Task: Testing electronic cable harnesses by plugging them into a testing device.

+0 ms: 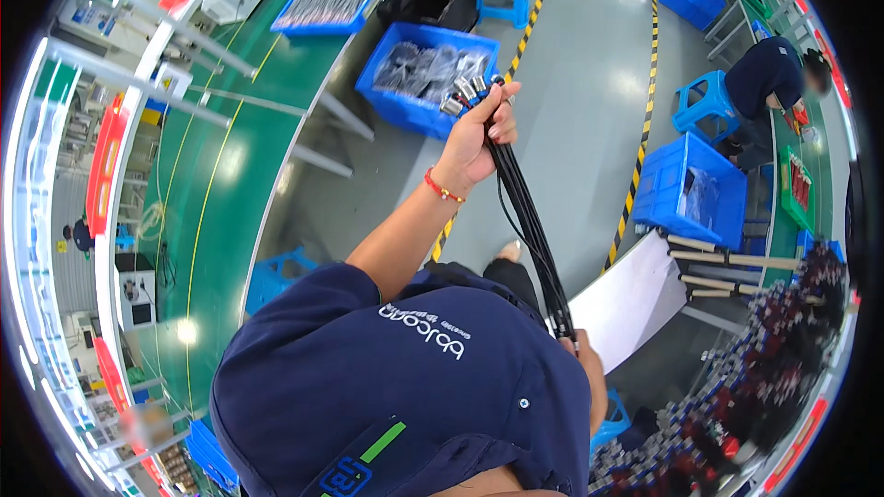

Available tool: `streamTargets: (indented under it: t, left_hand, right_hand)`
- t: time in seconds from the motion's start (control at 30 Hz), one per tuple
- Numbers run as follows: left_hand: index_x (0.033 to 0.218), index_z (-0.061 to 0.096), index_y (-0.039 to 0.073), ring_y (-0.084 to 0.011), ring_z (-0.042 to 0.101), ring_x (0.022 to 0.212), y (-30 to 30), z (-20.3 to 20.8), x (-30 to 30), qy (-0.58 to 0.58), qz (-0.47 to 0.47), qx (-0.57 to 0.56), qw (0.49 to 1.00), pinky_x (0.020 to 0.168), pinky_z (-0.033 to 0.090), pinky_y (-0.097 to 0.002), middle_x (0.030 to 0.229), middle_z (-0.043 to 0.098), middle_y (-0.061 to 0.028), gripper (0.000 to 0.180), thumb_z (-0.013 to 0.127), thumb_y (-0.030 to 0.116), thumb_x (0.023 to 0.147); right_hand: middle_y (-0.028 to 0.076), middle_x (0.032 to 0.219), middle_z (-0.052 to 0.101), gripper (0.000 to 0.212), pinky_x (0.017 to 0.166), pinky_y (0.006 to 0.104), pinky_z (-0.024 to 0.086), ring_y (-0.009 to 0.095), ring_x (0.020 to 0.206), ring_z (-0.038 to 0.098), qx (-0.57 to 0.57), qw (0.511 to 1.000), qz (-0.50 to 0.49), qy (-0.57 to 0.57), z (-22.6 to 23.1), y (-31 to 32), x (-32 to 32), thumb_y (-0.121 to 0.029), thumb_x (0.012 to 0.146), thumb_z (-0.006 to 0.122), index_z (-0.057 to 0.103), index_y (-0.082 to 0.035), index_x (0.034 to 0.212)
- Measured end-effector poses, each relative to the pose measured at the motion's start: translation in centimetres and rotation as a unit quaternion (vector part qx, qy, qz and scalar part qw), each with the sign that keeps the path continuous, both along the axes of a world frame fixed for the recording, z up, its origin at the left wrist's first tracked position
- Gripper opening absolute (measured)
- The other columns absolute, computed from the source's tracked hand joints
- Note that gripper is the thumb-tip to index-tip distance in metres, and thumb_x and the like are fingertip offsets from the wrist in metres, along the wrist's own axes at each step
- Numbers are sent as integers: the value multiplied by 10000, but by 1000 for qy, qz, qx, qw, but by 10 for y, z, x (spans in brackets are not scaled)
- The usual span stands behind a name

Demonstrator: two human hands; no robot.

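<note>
My left hand [471,143], with a red bracelet on the wrist, is raised in front of me and closed around the top of a bundle of black cables [527,221]. Several silver metal connectors [465,92] stick out above the fist. The cables hang taut down and to the right to my right hand [589,364], which grips their lower end beside my dark blue shirt. Only part of that hand shows.
A blue crate of bagged cables [414,106] stands on the grey floor under the raised hand. A green workbench [249,156] carries a blue tray [331,0]. Blue stools, another blue crate [686,189], a white board [631,299] and a seated person [764,74] are to the right.
</note>
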State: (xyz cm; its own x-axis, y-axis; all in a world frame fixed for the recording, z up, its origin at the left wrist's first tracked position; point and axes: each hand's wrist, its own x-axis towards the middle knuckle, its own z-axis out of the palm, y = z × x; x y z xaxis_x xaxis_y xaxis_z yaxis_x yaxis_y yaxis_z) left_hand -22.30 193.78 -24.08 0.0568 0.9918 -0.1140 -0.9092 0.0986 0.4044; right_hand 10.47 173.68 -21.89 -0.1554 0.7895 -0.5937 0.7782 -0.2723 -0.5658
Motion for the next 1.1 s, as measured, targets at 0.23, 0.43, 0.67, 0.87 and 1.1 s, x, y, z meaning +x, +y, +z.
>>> streamTargets:
  t: [0.23,0.43,0.67,0.87,1.1]
  left_hand:
    - [1130,590,55,-31,235,494,202,28,40,32,-27,45,998,463,219,-214,608,283,85,325,451,333,1036]
    - [1023,648,76,-40,346,496,392,23,90,319,-207,141,914,470,256,-228,600,397,59,272,554,329,994]
    - [897,617,52,-70,510,592,633,7,156,428,-383,281,769,536,397,-241,659,567,9,138,671,178,909]
    - [885,606,52,-75,545,595,858,3,166,400,-377,178,816,531,439,-245,670,582,9,171,746,145,852]
    - [811,628,61,-88,567,624,1063,22,148,388,-315,36,865,585,463,-256,701,619,-1,190,790,161,815]
  right_hand:
    - [160,1200,575,526,1012,392,374,320,1155,519,184,955,202,113,9,329,32,-207,839,690,512,-47,1307]
    - [174,1348,520,671,1064,403,375,301,1221,522,39,873,20,486,1,603,-32,-508,981,459,333,-63,1468]
    - [234,1327,514,682,884,444,546,322,1130,586,3,668,-270,693,-3,859,-3,-535,989,376,353,-42,1459]
    - [191,1188,620,475,957,396,485,286,1117,591,117,673,-284,673,-9,1069,-3,-322,1009,434,500,25,1326]
    - [129,1182,648,399,959,341,469,189,1068,602,13,848,6,529,31,1316,-8,-307,1010,460,630,9,1188]
